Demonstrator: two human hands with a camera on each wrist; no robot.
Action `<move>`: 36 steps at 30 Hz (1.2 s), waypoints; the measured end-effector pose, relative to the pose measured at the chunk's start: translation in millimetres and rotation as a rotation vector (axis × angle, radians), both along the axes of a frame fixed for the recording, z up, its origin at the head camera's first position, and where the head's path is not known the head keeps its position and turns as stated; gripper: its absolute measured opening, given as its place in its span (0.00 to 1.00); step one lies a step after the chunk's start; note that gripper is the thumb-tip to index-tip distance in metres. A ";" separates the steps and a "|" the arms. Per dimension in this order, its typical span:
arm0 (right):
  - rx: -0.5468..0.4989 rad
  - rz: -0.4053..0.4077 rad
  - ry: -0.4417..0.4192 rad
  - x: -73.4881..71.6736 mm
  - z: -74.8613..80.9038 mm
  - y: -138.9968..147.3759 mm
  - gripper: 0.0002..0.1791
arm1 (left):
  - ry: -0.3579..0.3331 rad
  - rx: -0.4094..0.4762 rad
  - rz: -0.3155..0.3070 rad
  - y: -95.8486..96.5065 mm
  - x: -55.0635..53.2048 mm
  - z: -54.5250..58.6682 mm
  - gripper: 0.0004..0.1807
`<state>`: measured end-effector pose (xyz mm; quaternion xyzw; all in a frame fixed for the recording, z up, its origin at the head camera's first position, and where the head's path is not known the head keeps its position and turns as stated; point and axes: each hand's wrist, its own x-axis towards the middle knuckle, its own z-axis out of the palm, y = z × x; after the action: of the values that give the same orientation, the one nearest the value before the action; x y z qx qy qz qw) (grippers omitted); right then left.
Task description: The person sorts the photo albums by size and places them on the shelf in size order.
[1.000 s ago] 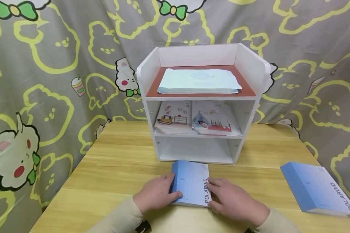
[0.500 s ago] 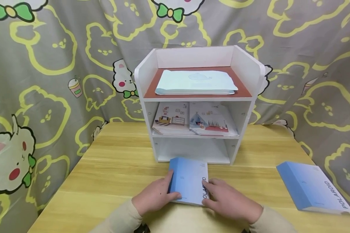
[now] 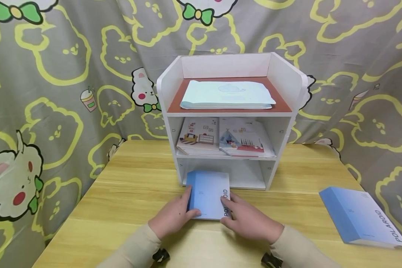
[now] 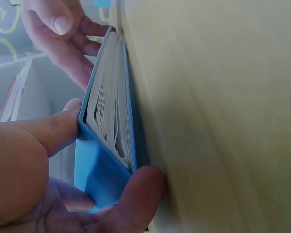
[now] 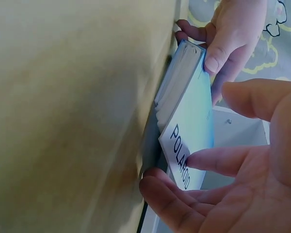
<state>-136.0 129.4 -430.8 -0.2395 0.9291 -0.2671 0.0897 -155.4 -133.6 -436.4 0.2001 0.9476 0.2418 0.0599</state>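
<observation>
Gripping blue book (image 3: 207, 193) between left hand (image 3: 170, 219) and right hand (image 3: 250, 220), before bottom opening (image 3: 245, 173) of white shelf (image 3: 229, 114); best held level, pressed evenly, squared to shelf.

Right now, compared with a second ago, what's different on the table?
The held blue book moved toward the white shelf and a little left. The left hand and right hand moved with it; neither let go. The other blue book, picture books and whale packet stayed put.
</observation>
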 end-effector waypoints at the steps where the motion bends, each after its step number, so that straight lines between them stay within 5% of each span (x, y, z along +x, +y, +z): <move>1: -0.001 -0.001 0.002 -1.8 0.3 -1.6 0.37 | 0.003 -0.001 0.003 -0.7 -1.4 0.1 0.51; 23: 0.008 0.008 0.144 -36.1 -8.1 -20.1 0.32 | 0.039 -0.059 0.156 -7.0 -26.4 -0.5 0.35; 31: 0.036 0.002 0.164 -29.2 -3.9 -9.7 0.30 | 0.094 -0.130 0.080 -17.7 -17.6 5.6 0.34; 36: 0.038 0.045 0.192 -17.6 5.2 -1.2 0.24 | 0.210 -0.153 -0.080 -27.9 -6.0 14.8 0.21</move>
<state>-153.6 128.2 -425.6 -0.2830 0.9328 -0.2230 0.0106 -161.3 -161.5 -421.6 0.2567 0.9556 0.1438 -0.0151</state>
